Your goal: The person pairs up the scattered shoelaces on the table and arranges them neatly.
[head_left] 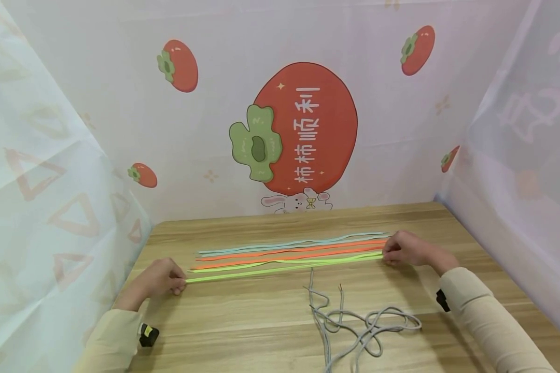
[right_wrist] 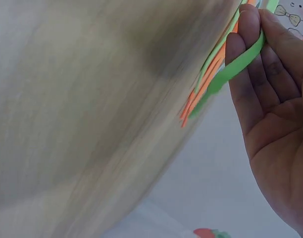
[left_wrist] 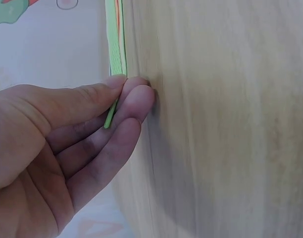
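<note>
A flat yellow-green shoelace (head_left: 247, 275) stretches nearly straight between my hands across the table. My left hand (head_left: 162, 280) pinches it near its left end; in the left wrist view a short narrow tip (left_wrist: 109, 119) sticks out below the thumb. At the other side my right hand (head_left: 407, 248) pinches the lace between thumb and fingertips, and in the right wrist view a loose green tail (right_wrist: 230, 70) curves down past the fingers. Just behind lie another yellow-green strand (head_left: 242, 266), orange shoelaces (head_left: 280, 252) and light blue shoelaces (head_left: 261, 246), roughly parallel.
A tangled grey cord (head_left: 372, 327) lies on the wooden table (head_left: 224, 326) in front of the laces, one end reaching up close to the green lace. White printed sheets (head_left: 205, 129) wall the table at the back and both sides.
</note>
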A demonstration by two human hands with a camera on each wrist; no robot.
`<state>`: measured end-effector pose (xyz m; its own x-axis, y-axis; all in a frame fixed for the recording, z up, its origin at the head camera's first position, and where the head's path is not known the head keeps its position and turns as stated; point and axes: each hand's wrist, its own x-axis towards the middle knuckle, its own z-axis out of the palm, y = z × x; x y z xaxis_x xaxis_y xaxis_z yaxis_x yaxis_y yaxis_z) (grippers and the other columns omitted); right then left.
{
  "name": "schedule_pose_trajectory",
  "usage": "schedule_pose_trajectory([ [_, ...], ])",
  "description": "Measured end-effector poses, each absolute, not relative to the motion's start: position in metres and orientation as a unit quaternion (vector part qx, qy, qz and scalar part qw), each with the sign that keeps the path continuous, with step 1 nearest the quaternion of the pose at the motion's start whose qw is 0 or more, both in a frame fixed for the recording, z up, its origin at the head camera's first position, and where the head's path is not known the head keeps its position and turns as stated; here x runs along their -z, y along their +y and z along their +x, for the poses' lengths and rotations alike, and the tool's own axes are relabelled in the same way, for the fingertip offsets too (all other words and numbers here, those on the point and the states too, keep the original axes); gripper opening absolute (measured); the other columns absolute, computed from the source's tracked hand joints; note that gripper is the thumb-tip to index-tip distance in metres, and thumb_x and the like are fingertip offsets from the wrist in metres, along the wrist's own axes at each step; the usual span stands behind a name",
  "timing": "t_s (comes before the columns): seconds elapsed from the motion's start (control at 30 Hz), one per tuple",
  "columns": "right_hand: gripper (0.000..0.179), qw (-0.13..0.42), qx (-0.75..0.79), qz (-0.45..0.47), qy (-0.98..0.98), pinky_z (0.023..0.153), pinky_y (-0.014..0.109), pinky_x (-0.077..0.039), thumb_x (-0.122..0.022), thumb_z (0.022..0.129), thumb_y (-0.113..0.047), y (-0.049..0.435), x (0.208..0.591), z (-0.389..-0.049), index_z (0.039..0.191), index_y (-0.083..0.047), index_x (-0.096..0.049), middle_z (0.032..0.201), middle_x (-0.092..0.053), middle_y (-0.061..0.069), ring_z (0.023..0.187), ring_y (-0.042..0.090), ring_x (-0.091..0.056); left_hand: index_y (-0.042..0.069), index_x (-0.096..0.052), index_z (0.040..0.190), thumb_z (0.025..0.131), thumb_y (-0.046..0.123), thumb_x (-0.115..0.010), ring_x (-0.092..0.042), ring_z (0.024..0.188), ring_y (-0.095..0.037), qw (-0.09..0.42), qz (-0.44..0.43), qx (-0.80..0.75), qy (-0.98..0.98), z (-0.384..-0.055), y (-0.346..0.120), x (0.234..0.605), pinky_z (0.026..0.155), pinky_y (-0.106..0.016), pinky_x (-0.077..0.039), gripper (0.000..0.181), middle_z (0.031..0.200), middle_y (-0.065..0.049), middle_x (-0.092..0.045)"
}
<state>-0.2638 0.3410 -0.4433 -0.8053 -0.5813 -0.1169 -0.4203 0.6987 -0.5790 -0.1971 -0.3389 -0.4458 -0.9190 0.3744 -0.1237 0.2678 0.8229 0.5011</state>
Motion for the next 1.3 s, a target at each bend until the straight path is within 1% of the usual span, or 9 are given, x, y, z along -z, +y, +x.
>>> schedule_pose_trajectory([
  [0.13, 0.018, 0.146, 0.284, -0.27, 0.908, 0.063, 0.021, -0.048, -0.07, 0.1, -0.005, 0.352, 0.446, -0.265, 0.082, -0.007, -0.073, 0.073, -0.067, 0.0, 0.066, 0.004, -0.055, 0.008, -0.08, 0.081, 0.095, 0.0, -0.073, -0.069, 0.066, -0.011, 0.113, 0.148, -0.243, 0.952, -0.2, -0.346, 0.446, 0.062, -0.023, -0.057, 0.017, 0.074, 0.003, -0.073],
  [0.23, 0.018, 0.136, 0.285, -0.27, 0.909, 0.063, 0.021, -0.049, -0.07, 0.1, -0.004, 0.361, 0.449, -0.266, 0.083, -0.006, -0.073, 0.072, -0.067, 0.0, 0.066, 0.004, -0.056, 0.006, -0.081, 0.084, 0.094, -0.001, -0.074, -0.07, 0.067, -0.011, 0.115, 0.137, -0.25, 0.952, -0.201, -0.351, 0.446, 0.062, -0.024, -0.058, 0.014, 0.075, 0.002, -0.074],
  [0.47, 0.014, 0.123, 0.281, -0.247, 0.919, 0.062, 0.022, -0.05, -0.072, 0.099, -0.006, 0.376, 0.451, -0.267, 0.086, -0.005, -0.076, 0.072, -0.068, 0.0, 0.065, 0.005, -0.059, 0.003, -0.081, 0.083, 0.094, -0.001, -0.074, -0.071, 0.065, -0.013, 0.122, 0.136, -0.265, 0.947, -0.205, -0.359, 0.444, 0.06, -0.028, -0.06, 0.013, 0.074, -0.002, -0.075],
  [0.6, 0.011, 0.126, 0.28, -0.233, 0.923, 0.063, 0.022, -0.051, -0.072, 0.099, -0.006, 0.378, 0.45, -0.267, 0.089, -0.004, -0.077, 0.074, -0.071, 0.001, 0.068, 0.008, -0.062, 0.004, -0.081, 0.082, 0.094, -0.001, -0.074, -0.071, 0.066, -0.013, 0.131, 0.126, -0.256, 0.95, -0.209, -0.359, 0.444, 0.061, -0.027, -0.06, 0.015, 0.074, -0.001, -0.075],
  [0.77, 0.014, 0.131, 0.271, -0.221, 0.928, 0.064, 0.022, -0.051, -0.071, 0.099, -0.005, 0.376, 0.449, -0.269, 0.086, -0.005, -0.075, 0.072, -0.069, 0.002, 0.067, 0.009, -0.061, 0.008, -0.079, 0.075, 0.094, 0.001, -0.074, -0.07, 0.065, -0.011, 0.138, 0.094, -0.231, 0.958, -0.214, -0.354, 0.442, 0.061, -0.026, -0.059, 0.021, 0.072, 0.001, -0.074],
  [0.93, 0.017, 0.138, 0.259, -0.217, 0.931, 0.065, 0.023, -0.048, -0.07, 0.099, -0.005, 0.372, 0.448, -0.27, 0.082, -0.006, -0.073, 0.07, -0.067, 0.001, 0.066, 0.011, -0.058, 0.007, -0.078, 0.074, 0.094, 0.002, -0.074, -0.07, 0.063, -0.012, 0.151, 0.076, -0.231, 0.958, -0.215, -0.35, 0.439, 0.06, -0.028, -0.059, 0.021, 0.068, 0.0, -0.074],
  [1.1, 0.02, 0.142, 0.248, -0.216, 0.934, 0.067, 0.024, -0.049, -0.072, 0.097, -0.007, 0.372, 0.448, -0.273, 0.078, -0.009, -0.072, 0.068, -0.065, -0.002, 0.065, 0.01, -0.058, 0.008, -0.078, 0.071, 0.094, 0.005, -0.074, -0.068, 0.062, -0.012, 0.151, 0.07, -0.222, 0.961, -0.216, -0.348, 0.437, 0.06, -0.027, -0.058, 0.023, 0.066, 0.0, -0.073],
  [1.3, 0.018, 0.156, 0.247, -0.209, 0.933, 0.063, 0.024, -0.05, -0.075, 0.096, -0.01, 0.373, 0.449, -0.273, 0.078, -0.008, -0.074, 0.068, -0.069, 0.0, 0.064, 0.01, -0.061, 0.009, -0.079, 0.071, 0.091, 0.005, -0.076, -0.068, 0.06, -0.012, 0.146, 0.073, -0.222, 0.961, -0.217, -0.346, 0.438, 0.059, -0.028, -0.058, 0.021, 0.064, 0.0, -0.073],
])
